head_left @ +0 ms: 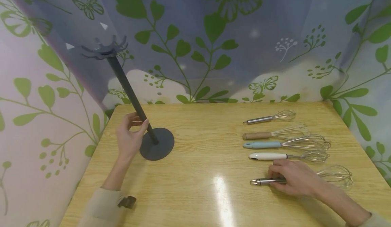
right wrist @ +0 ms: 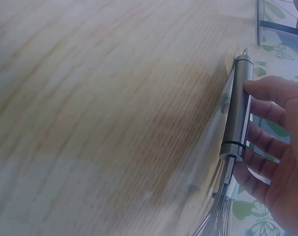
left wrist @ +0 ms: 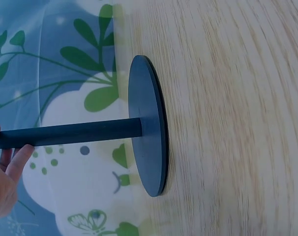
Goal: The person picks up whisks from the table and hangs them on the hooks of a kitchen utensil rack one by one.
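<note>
A dark stand with a round base (head_left: 165, 144), a straight post (head_left: 126, 84) and a ring of hooks (head_left: 105, 51) stands upright at the table's left. My left hand (head_left: 129, 140) holds the post low down, thumb on one side and fingers on the other; the left wrist view shows fingertips at the post (left wrist: 90, 132). At the front right, my right hand (head_left: 296, 179) grips a steel-handled whisk (head_left: 262, 181) by its handle. In the right wrist view the thumb and fingers lie along the steel handle (right wrist: 237, 105). The hand covers part of the whisk in the head view.
Beyond the right hand several whisks lie in a row: a white-handled one (head_left: 268, 156), a light blue one (head_left: 262, 145), a wooden-handled one (head_left: 258, 136) and a small steel one (head_left: 259, 120). A leaf-patterned curtain (head_left: 189, 77) borders the wooden table (head_left: 201, 152).
</note>
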Demonstrator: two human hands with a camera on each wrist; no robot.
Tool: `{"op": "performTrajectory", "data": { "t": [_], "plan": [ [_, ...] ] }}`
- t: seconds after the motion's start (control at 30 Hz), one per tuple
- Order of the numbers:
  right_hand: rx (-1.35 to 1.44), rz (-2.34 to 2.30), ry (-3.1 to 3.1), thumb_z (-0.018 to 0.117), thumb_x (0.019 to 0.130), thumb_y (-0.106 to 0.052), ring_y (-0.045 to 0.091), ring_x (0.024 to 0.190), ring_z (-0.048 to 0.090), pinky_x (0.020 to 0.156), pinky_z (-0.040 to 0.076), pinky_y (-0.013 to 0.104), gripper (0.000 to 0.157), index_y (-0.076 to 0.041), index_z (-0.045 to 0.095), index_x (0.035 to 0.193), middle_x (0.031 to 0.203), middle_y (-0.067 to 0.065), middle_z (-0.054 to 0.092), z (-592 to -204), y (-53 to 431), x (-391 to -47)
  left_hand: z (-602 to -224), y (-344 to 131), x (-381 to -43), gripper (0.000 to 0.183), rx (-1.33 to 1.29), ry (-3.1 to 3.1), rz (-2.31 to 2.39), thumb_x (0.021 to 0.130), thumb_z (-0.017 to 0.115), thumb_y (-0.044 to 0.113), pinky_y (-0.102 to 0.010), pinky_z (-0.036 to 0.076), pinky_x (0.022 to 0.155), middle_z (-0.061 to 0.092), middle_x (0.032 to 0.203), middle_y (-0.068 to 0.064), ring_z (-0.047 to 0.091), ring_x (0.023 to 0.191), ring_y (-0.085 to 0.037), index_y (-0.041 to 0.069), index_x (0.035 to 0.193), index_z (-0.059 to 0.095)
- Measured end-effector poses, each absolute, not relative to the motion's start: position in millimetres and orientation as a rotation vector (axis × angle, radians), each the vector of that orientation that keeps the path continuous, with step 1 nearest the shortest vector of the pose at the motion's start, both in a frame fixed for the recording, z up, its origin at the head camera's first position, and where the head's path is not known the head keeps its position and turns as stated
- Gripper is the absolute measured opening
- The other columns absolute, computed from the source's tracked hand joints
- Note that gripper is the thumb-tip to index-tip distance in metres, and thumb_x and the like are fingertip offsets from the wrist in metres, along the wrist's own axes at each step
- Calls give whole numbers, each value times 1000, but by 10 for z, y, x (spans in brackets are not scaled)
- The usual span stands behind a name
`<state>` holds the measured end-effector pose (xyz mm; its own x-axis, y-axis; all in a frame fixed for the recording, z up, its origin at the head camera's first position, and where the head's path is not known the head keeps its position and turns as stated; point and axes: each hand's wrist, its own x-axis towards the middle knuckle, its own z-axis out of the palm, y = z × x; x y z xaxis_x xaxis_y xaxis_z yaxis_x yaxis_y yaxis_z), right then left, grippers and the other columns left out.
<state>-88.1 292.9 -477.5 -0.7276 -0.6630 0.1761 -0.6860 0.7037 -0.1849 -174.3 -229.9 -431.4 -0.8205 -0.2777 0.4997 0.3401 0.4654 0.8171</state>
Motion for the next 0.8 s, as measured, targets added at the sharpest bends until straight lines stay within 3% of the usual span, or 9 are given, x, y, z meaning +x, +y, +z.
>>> {"op": "performTrajectory", "data": {
  "t": [0.8],
  "plan": [
    [1100,341,-2831,91,79,-35,-11,69,35,54,32,15,26,-37,66,86,81,-22,49,-4771,2927,-864,-4321,-2027,-1734,29,-150,-2166,-1419,91,80,1,-9,57,64,74,102,-23,65,83,9,-3,117,69]
  ]
}}
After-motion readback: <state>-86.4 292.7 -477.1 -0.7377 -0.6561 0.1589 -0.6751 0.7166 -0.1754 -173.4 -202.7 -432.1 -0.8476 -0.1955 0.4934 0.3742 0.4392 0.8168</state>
